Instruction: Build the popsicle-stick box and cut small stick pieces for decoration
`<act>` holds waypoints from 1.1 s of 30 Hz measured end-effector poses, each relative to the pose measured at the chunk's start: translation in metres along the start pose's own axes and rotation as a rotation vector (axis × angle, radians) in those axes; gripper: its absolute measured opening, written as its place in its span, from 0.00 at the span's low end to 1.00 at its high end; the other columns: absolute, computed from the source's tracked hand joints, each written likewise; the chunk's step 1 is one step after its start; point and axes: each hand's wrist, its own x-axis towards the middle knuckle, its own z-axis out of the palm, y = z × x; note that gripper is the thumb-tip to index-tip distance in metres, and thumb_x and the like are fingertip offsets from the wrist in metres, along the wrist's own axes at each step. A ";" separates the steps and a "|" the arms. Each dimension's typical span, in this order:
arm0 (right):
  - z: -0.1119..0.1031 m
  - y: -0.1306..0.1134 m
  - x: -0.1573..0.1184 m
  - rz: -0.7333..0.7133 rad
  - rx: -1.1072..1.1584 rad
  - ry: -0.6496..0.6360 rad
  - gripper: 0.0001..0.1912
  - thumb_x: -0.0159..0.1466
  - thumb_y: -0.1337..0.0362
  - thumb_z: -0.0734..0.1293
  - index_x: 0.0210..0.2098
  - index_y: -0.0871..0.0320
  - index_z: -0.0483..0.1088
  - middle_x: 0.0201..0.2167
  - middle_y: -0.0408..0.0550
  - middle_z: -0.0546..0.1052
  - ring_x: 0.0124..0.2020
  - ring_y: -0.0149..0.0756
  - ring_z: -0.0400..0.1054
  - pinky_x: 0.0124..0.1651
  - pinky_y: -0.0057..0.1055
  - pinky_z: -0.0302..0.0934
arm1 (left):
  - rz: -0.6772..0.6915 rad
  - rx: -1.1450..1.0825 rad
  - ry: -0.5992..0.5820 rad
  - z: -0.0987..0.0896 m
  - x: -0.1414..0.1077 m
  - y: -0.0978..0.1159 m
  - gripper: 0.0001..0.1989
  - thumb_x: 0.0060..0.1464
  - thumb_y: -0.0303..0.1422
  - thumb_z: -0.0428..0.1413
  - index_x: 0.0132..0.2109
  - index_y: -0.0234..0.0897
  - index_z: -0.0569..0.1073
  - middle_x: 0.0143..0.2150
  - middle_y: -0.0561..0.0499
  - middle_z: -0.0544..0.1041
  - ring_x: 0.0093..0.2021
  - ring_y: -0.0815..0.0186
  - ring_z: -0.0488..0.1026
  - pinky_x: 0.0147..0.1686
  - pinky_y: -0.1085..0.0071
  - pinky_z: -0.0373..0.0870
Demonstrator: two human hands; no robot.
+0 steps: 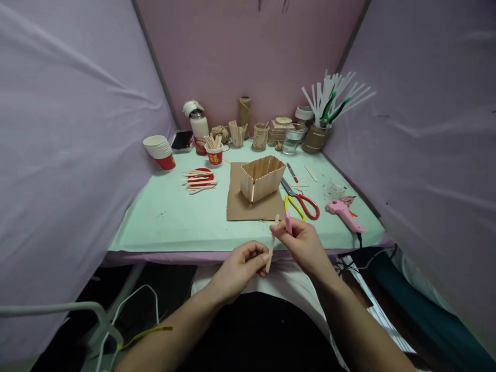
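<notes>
Just off the table's front edge, my left hand (244,266) pinches the lower end of a wooden craft stick (270,253) between thumb and fingers. My right hand (304,243) is closed around a slim pink tool (288,223), perhaps a craft knife; its working tip cannot be made out. The right thumb and fingertips also touch the stick near its upper end. Beyond the hands, an open box made of craft sticks (263,181) stands upright on a piece of brown cardboard (240,209). A thin gap shows at its near corner.
Scissors (300,201) with red and yellow handles lie right of the box, near a pen (292,172). A pink glue gun (344,213) rests farther right. Loose sticks (199,181) lie left; paper cups (159,152), a stick-filled cup (214,154) and a water bowl (293,138) stand behind.
</notes>
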 end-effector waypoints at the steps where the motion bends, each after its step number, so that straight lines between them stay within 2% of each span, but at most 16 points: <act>1: 0.000 0.001 0.000 -0.005 -0.003 0.008 0.16 0.59 0.56 0.66 0.20 0.57 0.61 0.19 0.36 0.56 0.24 0.29 0.51 0.28 0.27 0.49 | -0.002 0.022 -0.015 -0.001 0.001 0.000 0.16 0.51 0.44 0.59 0.31 0.34 0.70 0.26 0.54 0.68 0.27 0.70 0.64 0.30 0.72 0.60; 5: -0.002 0.002 0.000 -0.025 -0.012 -0.005 0.15 0.61 0.56 0.64 0.22 0.56 0.61 0.21 0.37 0.58 0.25 0.30 0.53 0.30 0.27 0.51 | -0.013 0.059 -0.050 -0.002 0.003 -0.005 0.18 0.55 0.45 0.55 0.29 0.34 0.68 0.25 0.54 0.67 0.23 0.74 0.60 0.25 0.75 0.56; 9: -0.006 -0.003 -0.011 -0.108 -0.153 -0.107 0.09 0.66 0.57 0.59 0.33 0.55 0.62 0.26 0.38 0.62 0.28 0.31 0.57 0.33 0.27 0.53 | 0.092 -0.064 0.089 -0.002 0.007 -0.011 0.16 0.57 0.43 0.54 0.29 0.36 0.64 0.23 0.58 0.62 0.21 0.76 0.55 0.22 0.76 0.50; 13: -0.008 -0.006 -0.030 -0.121 -0.361 -0.246 0.18 0.71 0.55 0.52 0.26 0.54 0.57 0.22 0.38 0.61 0.25 0.31 0.56 0.30 0.27 0.49 | 0.161 -0.241 0.154 -0.001 0.008 -0.013 0.17 0.55 0.43 0.56 0.29 0.37 0.61 0.21 0.60 0.55 0.20 0.76 0.46 0.20 0.77 0.44; 16: -0.007 -0.003 -0.039 -0.112 -0.439 -0.267 0.20 0.71 0.53 0.52 0.25 0.54 0.56 0.22 0.38 0.62 0.24 0.31 0.57 0.29 0.27 0.47 | 0.196 -0.309 0.160 0.002 0.007 -0.012 0.17 0.56 0.43 0.56 0.29 0.37 0.60 0.20 0.61 0.51 0.19 0.76 0.43 0.19 0.78 0.40; 25: -0.006 0.004 -0.040 -0.103 -0.515 -0.211 0.22 0.70 0.49 0.51 0.25 0.54 0.57 0.21 0.39 0.63 0.23 0.31 0.56 0.29 0.27 0.46 | 0.280 -0.357 0.096 0.006 0.004 -0.012 0.15 0.60 0.40 0.52 0.30 0.36 0.60 0.22 0.61 0.51 0.20 0.77 0.43 0.19 0.78 0.40; 29: -0.006 0.010 -0.038 -0.136 -0.548 -0.142 0.24 0.69 0.46 0.52 0.25 0.55 0.60 0.20 0.40 0.64 0.23 0.32 0.58 0.29 0.28 0.47 | 0.296 -0.338 0.055 0.006 0.002 -0.011 0.15 0.61 0.40 0.51 0.30 0.36 0.60 0.23 0.60 0.51 0.21 0.76 0.43 0.20 0.78 0.42; 31: -0.013 0.016 -0.031 -0.151 -0.527 -0.041 0.24 0.68 0.45 0.53 0.25 0.55 0.61 0.20 0.40 0.64 0.23 0.32 0.58 0.28 0.28 0.47 | 0.305 -0.330 0.034 0.006 -0.001 -0.011 0.16 0.61 0.40 0.51 0.29 0.36 0.59 0.24 0.59 0.52 0.21 0.76 0.45 0.20 0.77 0.43; 32: -0.020 0.019 -0.027 -0.150 -0.509 0.048 0.24 0.68 0.45 0.53 0.25 0.55 0.61 0.19 0.40 0.64 0.22 0.32 0.57 0.28 0.28 0.48 | 0.304 -0.322 0.019 0.006 -0.003 -0.012 0.17 0.61 0.40 0.51 0.29 0.36 0.59 0.24 0.59 0.52 0.22 0.76 0.45 0.20 0.77 0.44; 33: -0.027 0.021 -0.022 -0.137 -0.488 0.190 0.24 0.68 0.46 0.52 0.24 0.55 0.60 0.18 0.39 0.62 0.21 0.31 0.56 0.27 0.28 0.47 | 0.296 -0.314 0.005 0.006 -0.004 -0.012 0.17 0.61 0.40 0.51 0.28 0.36 0.58 0.25 0.59 0.52 0.22 0.76 0.46 0.21 0.77 0.44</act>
